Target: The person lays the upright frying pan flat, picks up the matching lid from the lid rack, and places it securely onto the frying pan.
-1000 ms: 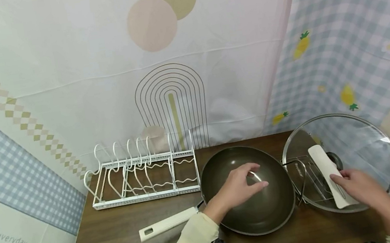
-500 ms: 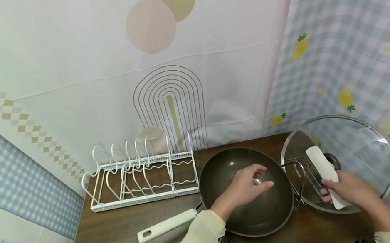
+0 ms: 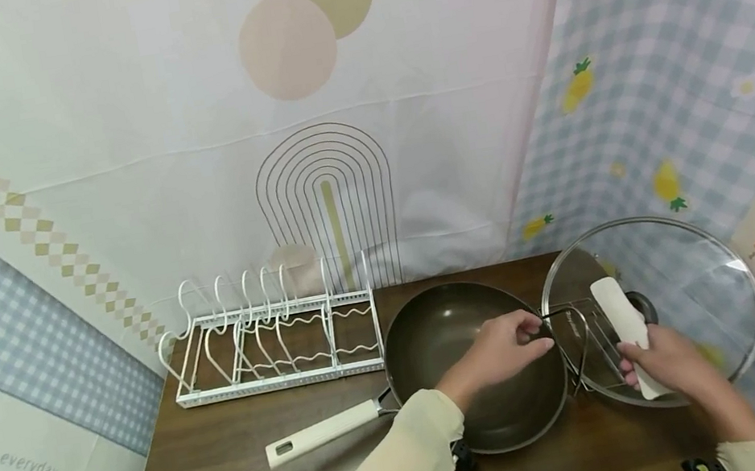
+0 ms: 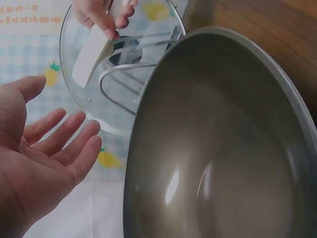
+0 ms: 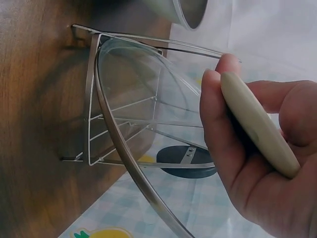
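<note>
My right hand (image 3: 664, 368) grips a cream bar-shaped handle (image 3: 622, 317) on the large round glass lid (image 3: 711, 291). In the right wrist view, fingers and thumb wrap around this handle (image 5: 257, 124). The lid leans upright in a wire stand (image 3: 574, 352), and a dark oval piece (image 5: 185, 161) shows by its middle. Over the right part of the dark frying pan (image 3: 437, 340) is my left hand (image 3: 507, 346), holding nothing. Its fingers are loosely bent in the left wrist view, apart from the pan's rim (image 4: 143, 99).
A white wire rack (image 3: 361, 368) with upright loops stands at the back left. The pan's cream handle (image 3: 322, 432) points left over the wooden table (image 3: 222, 470). Patterned cloth (image 3: 443, 136) covers the walls behind and at the sides.
My left hand has moved right across the pan toward its right rim. The right hand has taken a fuller grip on the lid's handle, with fingers now showing on its left side.
</note>
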